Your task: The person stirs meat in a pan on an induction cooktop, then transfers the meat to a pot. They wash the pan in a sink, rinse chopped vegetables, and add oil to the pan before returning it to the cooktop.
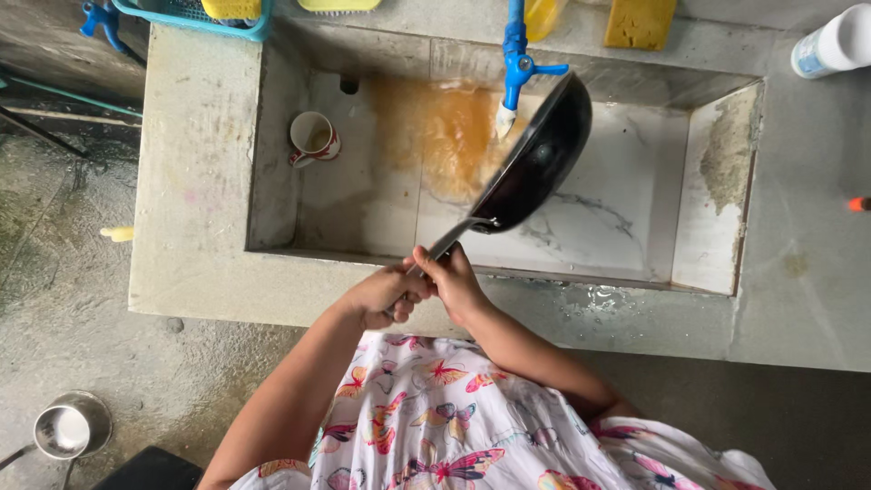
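Observation:
A black frying pan (535, 159) is tilted over the concrete sink (635, 181), its rim close under the blue tap (517, 63). Its long metal handle (449, 240) runs back toward me. My left hand (386, 295) and my right hand (454, 281) are both closed on the end of that handle at the sink's front edge. A white mug (313, 138) with a red pattern lies on its side on the sink floor at the left. The sink floor behind the pan is stained orange-brown.
On the back ledge stand a yellow sponge (640, 23), a yellow bottle (542, 16) and a teal basket (195, 14). A white bottle (830, 45) lies at the right. A small steel pot (71, 426) sits on the wet floor at lower left.

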